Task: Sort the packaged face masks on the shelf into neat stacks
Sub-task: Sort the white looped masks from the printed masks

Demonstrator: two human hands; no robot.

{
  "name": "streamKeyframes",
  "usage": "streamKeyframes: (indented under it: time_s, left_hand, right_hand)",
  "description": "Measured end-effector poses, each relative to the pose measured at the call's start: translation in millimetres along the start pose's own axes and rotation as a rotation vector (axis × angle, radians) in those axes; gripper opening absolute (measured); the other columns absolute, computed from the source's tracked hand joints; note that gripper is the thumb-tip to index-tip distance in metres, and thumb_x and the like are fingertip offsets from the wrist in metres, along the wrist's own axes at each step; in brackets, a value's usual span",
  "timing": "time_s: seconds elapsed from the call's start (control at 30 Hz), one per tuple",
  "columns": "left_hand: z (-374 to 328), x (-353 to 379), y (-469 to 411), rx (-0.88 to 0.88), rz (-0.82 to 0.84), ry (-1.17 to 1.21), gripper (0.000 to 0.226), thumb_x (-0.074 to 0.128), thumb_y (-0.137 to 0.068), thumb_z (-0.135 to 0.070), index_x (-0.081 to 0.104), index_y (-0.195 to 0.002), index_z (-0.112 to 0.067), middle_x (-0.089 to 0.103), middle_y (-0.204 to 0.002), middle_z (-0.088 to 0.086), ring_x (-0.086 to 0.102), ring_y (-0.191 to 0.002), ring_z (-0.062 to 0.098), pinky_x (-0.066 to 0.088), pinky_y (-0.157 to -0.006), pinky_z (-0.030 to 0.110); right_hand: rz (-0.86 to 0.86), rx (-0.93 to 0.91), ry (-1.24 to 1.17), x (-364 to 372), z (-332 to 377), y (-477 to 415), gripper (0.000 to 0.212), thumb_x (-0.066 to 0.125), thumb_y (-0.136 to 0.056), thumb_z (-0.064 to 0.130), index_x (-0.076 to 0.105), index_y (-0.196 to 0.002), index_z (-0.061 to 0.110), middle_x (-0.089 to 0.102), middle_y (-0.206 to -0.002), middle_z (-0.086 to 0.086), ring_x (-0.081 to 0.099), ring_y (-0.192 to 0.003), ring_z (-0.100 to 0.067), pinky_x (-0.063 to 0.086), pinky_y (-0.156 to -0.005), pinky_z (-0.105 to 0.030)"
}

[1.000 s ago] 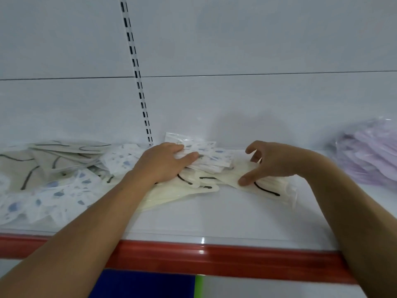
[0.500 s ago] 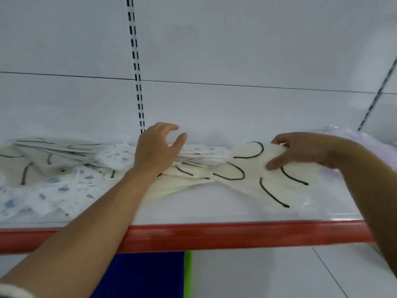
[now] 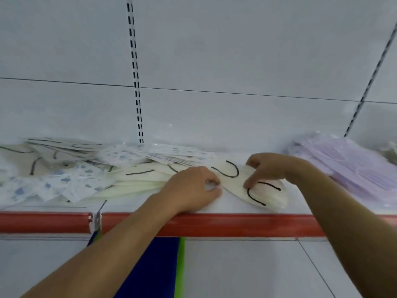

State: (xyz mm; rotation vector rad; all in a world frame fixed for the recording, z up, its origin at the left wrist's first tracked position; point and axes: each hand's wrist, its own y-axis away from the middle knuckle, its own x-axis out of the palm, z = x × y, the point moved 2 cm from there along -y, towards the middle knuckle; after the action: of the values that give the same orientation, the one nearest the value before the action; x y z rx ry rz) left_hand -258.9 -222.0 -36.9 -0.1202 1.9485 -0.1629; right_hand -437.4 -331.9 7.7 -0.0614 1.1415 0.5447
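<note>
Reaching over the red front edge (image 3: 236, 224) of a white shelf (image 3: 236, 208), both hands work among cream packaged face masks with black ear loops (image 3: 264, 194). The right hand (image 3: 266, 168) is curled down onto the rightmost few of these masks, thumb and fingers pinching their upper edge while a fingertip presses beside a black loop; the masks fan out toward the shelf's front edge. The left hand (image 3: 193, 188) lies just to the left, fingers bent into a narrow curl on the point where the cream masks converge, its wrist resting across the red edge. Whether it actually grips a mask cannot be told.

Farther left, more cream masks (image 3: 137, 179) spread flat in a loose fan, partly overlapped by white packaged masks printed with blue spots (image 3: 64, 186), which lie jumbled toward the shelf's left end. At the back left, another untidy pile of pale masks with dark loops (image 3: 62, 147) leans against the white back panel (image 3: 214, 61). Well apart on the right sits a heap of lilac packaged masks (image 3: 352, 166), sloping toward the front. A slotted upright strip (image 3: 135, 82) runs down the back panel behind the spotted masks.
</note>
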Motion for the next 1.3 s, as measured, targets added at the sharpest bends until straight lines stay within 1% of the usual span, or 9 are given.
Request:
streamKeyframes:
  time_s: [0.27, 0.37, 0.5, 0.6, 0.73, 0.87, 1.0, 1.13, 1.3]
  left_hand:
    - [-3.0, -5.8, 7.9, -0.042, -0.336, 0.268, 0.026, 0.068, -0.088, -0.041, 0.066, -0.113, -0.034, 0.061, -0.115, -0.022, 0.056, -0.103, -0.003, 0.042, -0.09, 0.017]
    - [-13.4, -15.3, 13.2, -0.209, -0.497, 0.811, 0.048, 0.077, -0.079, -0.047, 0.06, -0.119, -0.027, 0.066, -0.116, -0.01, 0.064, -0.1, 0.003, 0.05, -0.089, 0.021]
    - [-44.1, -14.4, 26.4, -0.348, -0.322, 1.438, 0.057, 0.075, -0.071, -0.045, 0.063, -0.118, -0.016, 0.069, -0.113, 0.006, 0.067, -0.1, 0.02, 0.052, -0.1, 0.041]
    - [-44.3, -11.9, 46.0, -0.396, -0.415, 1.513, 0.038, 0.071, -0.086, -0.026, 0.069, -0.12, -0.01, 0.073, -0.113, 0.01, 0.068, -0.107, 0.028, 0.049, -0.103, 0.046]
    - [-10.8, -24.3, 95.2, -0.5, -0.778, 1.642, 0.029, 0.061, -0.093, -0.014, 0.064, -0.122, -0.011, 0.073, -0.111, 0.01, 0.07, -0.103, 0.028, 0.054, -0.092, 0.046]
    - [11.2, -31.7, 145.1, -0.556, -0.997, 1.602, 0.02, 0.055, -0.097, -0.013, 0.066, -0.115, -0.015, 0.074, -0.11, 0.006, 0.07, -0.096, 0.022, 0.057, -0.077, 0.039]
    - [17.6, -28.6, 171.2, -0.606, -1.038, 1.579, 0.021, 0.055, -0.097, -0.011, 0.065, -0.114, -0.017, 0.075, -0.104, 0.004, 0.071, -0.093, 0.019, 0.059, -0.072, 0.035]
    - [25.6, -29.4, 176.4, -0.59, -1.028, 1.582, 0.026, 0.055, -0.097, -0.01, 0.064, -0.12, -0.017, 0.073, -0.112, 0.005, 0.07, -0.1, 0.022, 0.059, -0.071, 0.035]
    - [33.7, -31.8, 167.2, -0.572, -0.981, 1.593, 0.02, 0.056, -0.096, -0.01, 0.066, -0.111, -0.019, 0.076, -0.104, 0.004, 0.071, -0.095, 0.022, 0.056, -0.078, 0.038]
  right_hand:
    - [-0.093, -0.063, -0.288, -21.7, -28.2, 15.3, 0.035, 0.084, -0.072, 0.012, 0.066, -0.102, 0.012, 0.071, -0.101, -0.012, 0.069, -0.093, -0.03, 0.058, -0.086, -0.045]
    - [-0.102, -0.207, -0.692, -36.6, -30.1, 28.4, 0.025, 0.077, -0.079, 0.007, 0.067, -0.101, 0.006, 0.074, -0.1, -0.016, 0.072, -0.083, -0.028, 0.061, -0.073, -0.039]
    - [0.005, -0.426, -0.884, -15.7, 12.0, 36.2, 0.033, 0.075, -0.081, 0.009, 0.063, -0.111, 0.006, 0.074, -0.104, -0.015, 0.073, -0.087, -0.027, 0.06, -0.076, -0.042]
    - [0.12, -0.548, -0.729, 20.5, 50.8, 39.1, 0.034, 0.078, -0.081, 0.017, 0.063, -0.111, 0.011, 0.075, -0.097, -0.006, 0.073, -0.087, -0.022, 0.058, -0.069, -0.035]
    - [-0.084, -0.637, -0.654, 34.4, 67.9, 23.7, 0.028, 0.075, -0.084, 0.031, 0.068, -0.107, 0.016, 0.071, -0.101, 0.003, 0.067, -0.092, -0.013, 0.053, -0.074, -0.02]
    - [-0.14, -0.766, 0.024, 61.1, 86.4, -0.8, 0.044, 0.071, -0.085, 0.033, 0.059, -0.127, 0.027, 0.057, -0.132, 0.004, 0.055, -0.119, -0.015, 0.044, -0.098, -0.03]
    - [-0.158, -0.863, 0.336, 82.2, 117.5, -8.9, 0.053, 0.06, -0.092, 0.034, 0.044, -0.143, 0.033, 0.042, -0.149, 0.006, 0.045, -0.131, -0.02, 0.039, -0.106, -0.038]
    - [-0.262, -0.924, 0.527, 88.1, 134.0, -12.0, 0.046, 0.052, -0.094, 0.031, 0.047, -0.139, 0.033, 0.055, -0.135, 0.003, 0.055, -0.118, -0.023, 0.044, -0.093, -0.034]
    - [-0.235, -0.931, 0.518, 87.5, 136.9, -16.6, 0.049, 0.052, -0.093, 0.043, 0.045, -0.141, 0.034, 0.055, -0.136, 0.006, 0.051, -0.123, -0.019, 0.043, -0.097, -0.035]
